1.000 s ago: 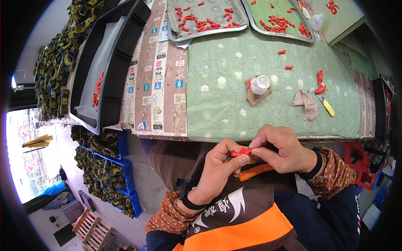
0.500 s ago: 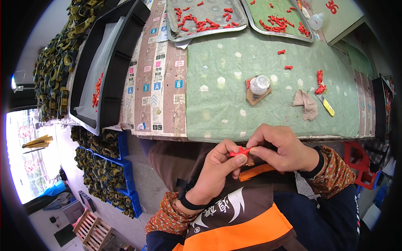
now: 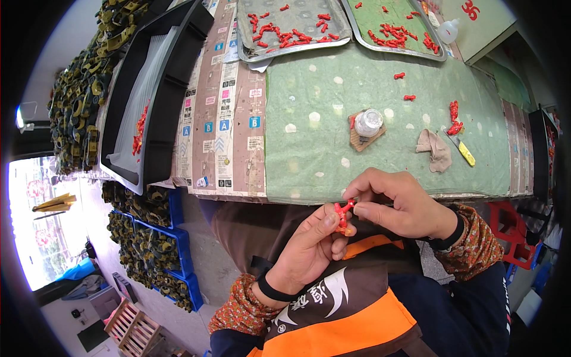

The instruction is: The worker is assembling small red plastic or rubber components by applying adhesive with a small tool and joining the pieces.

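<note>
Beyond both hands spreads a green table mat [image 3: 369,143], its near edge just above the knuckles, with strips of printed cardboard [image 3: 229,101] lining the table to the left of it. Further left and well away from the hands leans a large black tray [image 3: 160,89] with a few red bits in it, and past that, stacks of dark green parts [image 3: 77,89]. At the far edge of the mat, well above the hands, lie two metal trays [image 3: 291,27] scattered with small red pieces. Nearer, straight above the right hand, a small clear jar [image 3: 369,122] stands on a brown pad, with a crumpled tan cloth [image 3: 433,149] and a yellow-handled knife [image 3: 463,152] to its right. The left hand [image 3: 309,247] comes up from below, thumb and fingers closed on a small red piece [image 3: 342,214]. The right hand [image 3: 398,205] reaches in from the right, fingertips pinched narrow on the top of the same red piece, so the two hands meet just off the mat's near edge, over the person's lap.
</note>
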Action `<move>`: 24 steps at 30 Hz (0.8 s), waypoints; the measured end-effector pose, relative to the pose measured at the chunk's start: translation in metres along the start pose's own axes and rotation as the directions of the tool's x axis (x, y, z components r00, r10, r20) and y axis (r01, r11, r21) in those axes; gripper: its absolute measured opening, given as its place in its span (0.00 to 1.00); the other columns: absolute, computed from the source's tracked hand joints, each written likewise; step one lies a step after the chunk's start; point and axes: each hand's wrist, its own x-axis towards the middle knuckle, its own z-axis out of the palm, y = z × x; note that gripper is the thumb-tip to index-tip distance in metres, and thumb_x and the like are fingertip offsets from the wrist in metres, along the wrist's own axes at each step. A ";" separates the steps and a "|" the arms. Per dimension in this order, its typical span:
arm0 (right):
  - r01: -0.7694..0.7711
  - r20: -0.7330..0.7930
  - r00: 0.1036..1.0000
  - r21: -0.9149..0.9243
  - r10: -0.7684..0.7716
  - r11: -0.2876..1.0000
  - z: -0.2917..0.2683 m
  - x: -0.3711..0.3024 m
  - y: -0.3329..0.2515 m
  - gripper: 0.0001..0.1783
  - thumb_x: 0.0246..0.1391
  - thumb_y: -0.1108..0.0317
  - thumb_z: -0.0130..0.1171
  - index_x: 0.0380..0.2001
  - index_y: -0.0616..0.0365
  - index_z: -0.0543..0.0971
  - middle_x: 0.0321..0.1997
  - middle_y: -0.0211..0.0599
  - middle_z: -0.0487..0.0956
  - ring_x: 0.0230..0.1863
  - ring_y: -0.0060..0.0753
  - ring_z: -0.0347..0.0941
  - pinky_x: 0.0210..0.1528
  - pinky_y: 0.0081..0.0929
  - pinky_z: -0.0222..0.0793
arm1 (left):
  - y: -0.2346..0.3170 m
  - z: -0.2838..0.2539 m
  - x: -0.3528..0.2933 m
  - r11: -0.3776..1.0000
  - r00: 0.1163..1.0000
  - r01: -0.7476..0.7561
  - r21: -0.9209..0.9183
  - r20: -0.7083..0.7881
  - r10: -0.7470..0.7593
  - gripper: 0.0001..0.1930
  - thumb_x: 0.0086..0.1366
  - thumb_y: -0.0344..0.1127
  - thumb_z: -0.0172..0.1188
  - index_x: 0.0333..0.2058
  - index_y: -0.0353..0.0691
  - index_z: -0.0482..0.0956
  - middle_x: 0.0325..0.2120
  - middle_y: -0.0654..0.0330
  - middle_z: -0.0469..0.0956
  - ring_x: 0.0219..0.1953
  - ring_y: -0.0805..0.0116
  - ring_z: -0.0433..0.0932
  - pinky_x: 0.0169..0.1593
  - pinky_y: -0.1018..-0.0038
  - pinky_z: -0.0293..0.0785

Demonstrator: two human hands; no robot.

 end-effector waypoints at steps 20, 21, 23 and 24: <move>-0.060 -0.049 0.997 0.039 0.061 0.997 0.010 0.001 0.000 0.06 0.60 0.72 0.63 0.34 0.62 0.76 0.25 0.37 0.80 0.26 0.25 0.76 0.30 0.26 0.71 | -0.003 -0.001 0.000 0.999 0.999 -0.013 0.043 -0.052 0.015 0.06 0.73 0.36 0.61 0.38 0.43 0.74 0.34 0.58 0.84 0.24 0.80 0.72 0.31 0.82 0.70; -0.061 -0.051 0.997 0.034 0.062 0.998 0.010 0.001 0.000 0.06 0.60 0.72 0.63 0.34 0.62 0.76 0.25 0.37 0.80 0.26 0.25 0.76 0.31 0.26 0.71 | -0.003 -0.001 0.000 0.999 0.998 -0.014 0.053 -0.058 0.017 0.06 0.73 0.36 0.61 0.38 0.43 0.74 0.34 0.58 0.84 0.24 0.80 0.71 0.31 0.82 0.69; -0.063 -0.056 0.996 0.024 0.064 0.998 0.011 0.001 -0.001 0.06 0.60 0.72 0.63 0.34 0.62 0.76 0.25 0.36 0.80 0.27 0.25 0.77 0.31 0.26 0.72 | -0.003 0.000 0.001 0.997 0.997 -0.015 0.072 -0.068 0.020 0.06 0.73 0.36 0.61 0.38 0.44 0.74 0.34 0.58 0.84 0.24 0.80 0.71 0.30 0.83 0.69; -0.059 -0.050 0.997 0.024 0.060 0.998 0.010 0.001 -0.001 0.06 0.60 0.72 0.63 0.34 0.62 0.76 0.25 0.36 0.80 0.27 0.25 0.77 0.31 0.26 0.72 | -0.003 -0.001 0.001 0.996 0.998 -0.023 0.089 -0.057 0.028 0.06 0.73 0.36 0.62 0.38 0.44 0.74 0.34 0.58 0.84 0.24 0.81 0.71 0.30 0.83 0.68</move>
